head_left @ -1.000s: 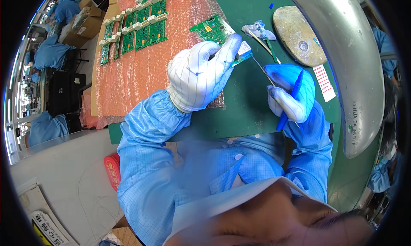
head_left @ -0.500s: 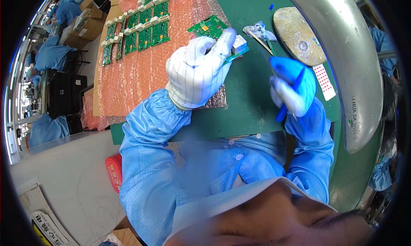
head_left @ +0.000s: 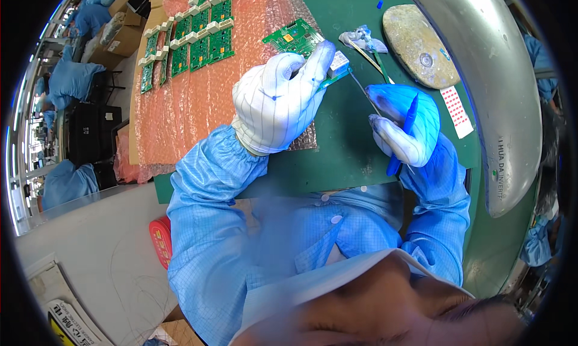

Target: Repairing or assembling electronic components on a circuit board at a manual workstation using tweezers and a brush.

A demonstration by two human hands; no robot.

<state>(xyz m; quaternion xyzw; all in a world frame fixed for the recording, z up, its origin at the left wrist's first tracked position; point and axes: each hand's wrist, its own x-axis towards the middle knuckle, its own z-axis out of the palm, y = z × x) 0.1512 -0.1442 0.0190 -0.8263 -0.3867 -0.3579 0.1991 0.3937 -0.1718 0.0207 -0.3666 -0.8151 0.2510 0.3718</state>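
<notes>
Circuit board, upper centre, is best held steady by the gripping left hand; right hand grips thin tool.

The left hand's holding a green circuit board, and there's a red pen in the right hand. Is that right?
Not quite: the pen is blue, not red, as the head view shows. The right hand has a blue pen in it, and the left hand is indeed holding a green circuit board.
</notes>
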